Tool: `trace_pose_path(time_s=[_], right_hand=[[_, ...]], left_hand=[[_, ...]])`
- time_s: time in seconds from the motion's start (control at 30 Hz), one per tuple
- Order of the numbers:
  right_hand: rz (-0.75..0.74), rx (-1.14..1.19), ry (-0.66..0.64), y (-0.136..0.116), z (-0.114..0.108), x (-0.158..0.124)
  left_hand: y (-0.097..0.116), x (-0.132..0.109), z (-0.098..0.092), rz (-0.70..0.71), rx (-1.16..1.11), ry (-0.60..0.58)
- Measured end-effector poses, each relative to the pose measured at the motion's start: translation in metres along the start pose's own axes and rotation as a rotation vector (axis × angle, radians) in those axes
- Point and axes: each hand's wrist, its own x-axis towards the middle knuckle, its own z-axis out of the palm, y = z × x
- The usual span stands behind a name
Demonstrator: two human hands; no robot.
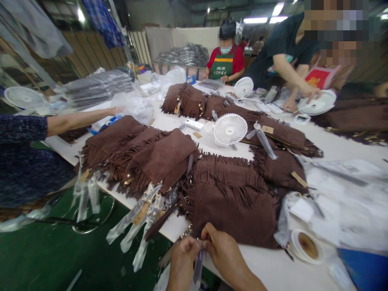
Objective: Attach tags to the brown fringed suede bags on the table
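A brown fringed suede bag [233, 214] lies on the table edge right in front of me. At its lower left corner my left hand [182, 256] and my right hand [224, 252] meet, fingertips pinched together. Between them hangs a clear plastic strip [198, 266], which both hands seem to grip at its top; the exact spot is covered by my fingers. Metal fittings [186, 232] and a brown strap show just left of my left hand. More fringed bags [165, 155] lie to the left, their plastic-wrapped straps [145, 230] hanging over the edge.
White fans [230, 129] stand among the bags. A tape roll [306, 246], plastic bags [342, 198] and a blue sheet [363, 268] lie at right. A co-worker's arm [81, 121] reaches in from the left; people [226, 60] work across the table [263, 266].
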Motion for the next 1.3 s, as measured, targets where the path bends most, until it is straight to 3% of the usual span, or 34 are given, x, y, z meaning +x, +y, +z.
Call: trace_pose_path(time_s=[0.3, 0.5, 0.63, 0.8, 0.93, 1.07, 1.2, 1.3], right_hand=[[0.026, 0.196, 0.041, 0.008, 0.009, -0.01], [0.108, 0.204, 0.145, -0.001, 0.014, -0.019], [0.176, 0.431, 0.226, 0.006, 0.026, -0.022], [0.284, 0.781, 0.229, 0.017, 0.037, -0.022], [0.337, 0.818, 0.249, 0.013, 0.039, -0.025], [0.38, 0.746, 0.32, 0.008, 0.042, -0.026], [0.383, 0.534, 0.365, 0.005, 0.043, -0.026], [0.353, 0.474, 0.368, -0.003, 0.029, -0.037]], left_hand=[[-0.007, 0.001, -0.001, -0.274, -0.211, -0.042], [0.007, -0.004, 0.008, -0.351, -0.295, -0.002], [0.019, -0.008, 0.008, -0.419, -0.332, -0.049], [0.027, -0.012, 0.007, -0.524, -0.346, -0.128], [0.024, -0.012, 0.006, -0.517, -0.38, -0.191], [0.007, -0.004, 0.002, -0.435, -0.355, -0.266], [0.007, -0.003, -0.003, -0.434, -0.306, -0.169], [0.03, -0.017, 0.01, -0.449, -0.241, 0.062]])
